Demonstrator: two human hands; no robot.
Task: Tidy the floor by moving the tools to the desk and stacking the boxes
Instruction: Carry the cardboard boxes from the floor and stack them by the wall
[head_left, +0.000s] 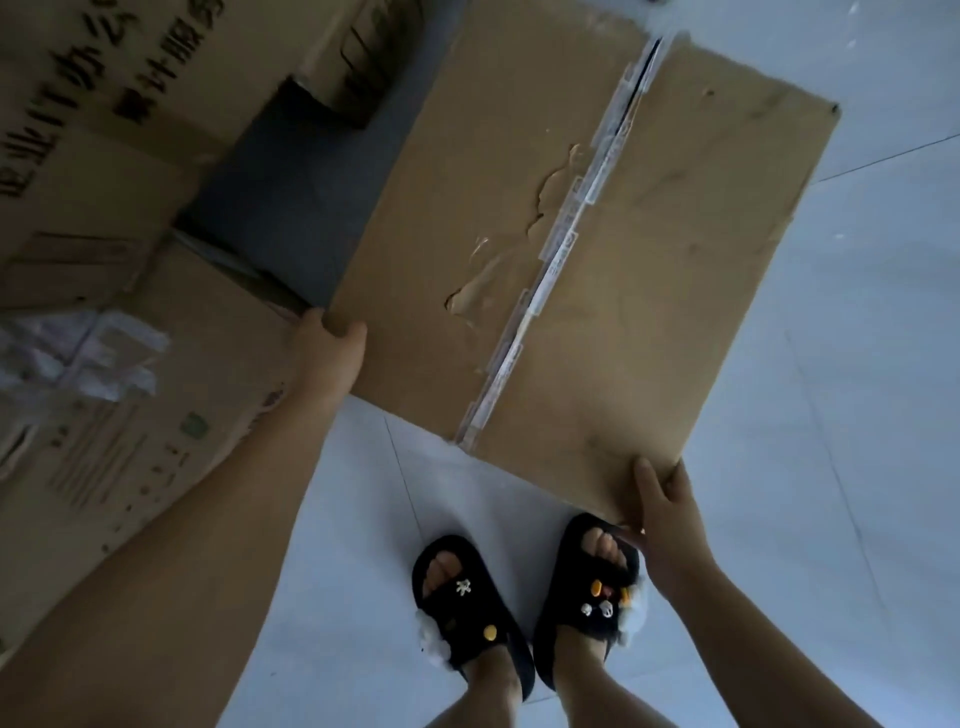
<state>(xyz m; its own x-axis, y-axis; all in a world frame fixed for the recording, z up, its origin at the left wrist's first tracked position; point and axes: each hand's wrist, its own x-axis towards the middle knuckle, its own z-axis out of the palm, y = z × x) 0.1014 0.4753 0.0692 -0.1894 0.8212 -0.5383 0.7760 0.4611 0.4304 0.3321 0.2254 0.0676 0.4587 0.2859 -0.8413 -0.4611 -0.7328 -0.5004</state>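
Observation:
A large brown cardboard box (623, 249) with a taped seam down its top fills the middle of the head view, above the white floor. My left hand (327, 358) grips its near left corner, thumb on top and fingers hidden under the edge. My right hand (665, 514) grips the near right corner, thumb on the top face and the other fingers hidden below the edge. No tools are in view.
More cardboard boxes (119, 405) with printed text stand stacked at the left, one with crumpled white plastic (78, 353) on it. A dark gap (280, 208) lies between them and the held box. My feet in black slippers (524, 597) stand on white floor tiles.

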